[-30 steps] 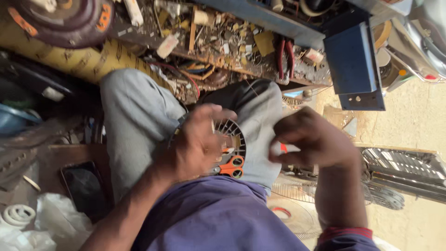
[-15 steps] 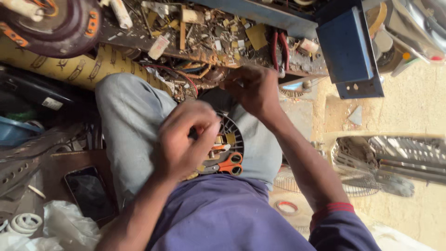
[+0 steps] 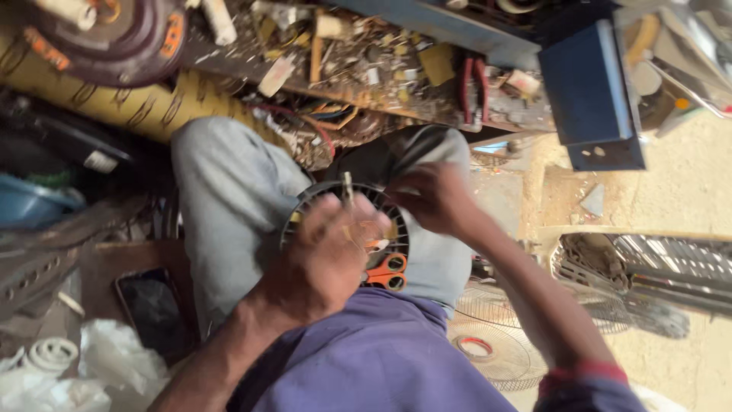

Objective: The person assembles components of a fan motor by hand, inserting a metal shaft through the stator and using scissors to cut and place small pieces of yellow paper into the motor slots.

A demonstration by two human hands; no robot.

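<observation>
Seated amid workshop clutter, a person steadies a round, dark slotted fan guard [image 3: 347, 221] on the lap. The left hand [image 3: 328, 255] curls over its face, fingers pinching a thin rod-like tool [image 3: 348, 188]; the right hand [image 3: 435, 200] grips the far rim. Orange-handled scissors [image 3: 387, 271] lie beneath. The guard looks light, stiff, likely brittle between ribs, best held at the rim. Beyond, a littered desk [image 3: 396, 107].

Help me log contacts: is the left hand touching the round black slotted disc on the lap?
Touching. The head view shows the left hand lying directly over the disc, fingers pressed on its slotted face with no gap visible.
</observation>
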